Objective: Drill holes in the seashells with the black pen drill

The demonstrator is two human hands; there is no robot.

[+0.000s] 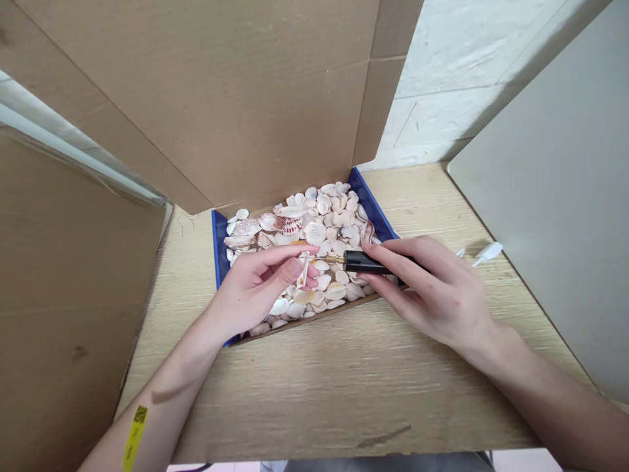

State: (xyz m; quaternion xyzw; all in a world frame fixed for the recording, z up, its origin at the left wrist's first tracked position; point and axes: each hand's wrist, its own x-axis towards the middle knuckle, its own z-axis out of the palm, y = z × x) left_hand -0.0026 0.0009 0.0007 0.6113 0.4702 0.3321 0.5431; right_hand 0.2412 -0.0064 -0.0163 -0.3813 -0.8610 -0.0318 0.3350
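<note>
My left hand (268,282) pinches a small whitish seashell (303,270) between thumb and fingers, above the box. In my right hand (432,288) is a black handheld mini drill (366,261) with a brass chuck and a thin bit pointing left at the shell. The bit's tip is at or very near the shell; whether it touches I cannot tell. Below both hands lies a shallow cardboard box (376,206) with blue side walls, filled with many loose white, cream and red-patterned seashells (314,233).
The box sits on a pale wooden table (295,393). Brown cardboard panels (236,98) stand behind and at the left. A grey-white panel (555,164) rises at the right, with a white plastic piece (488,253) near its foot. A white wall (452,72) is behind.
</note>
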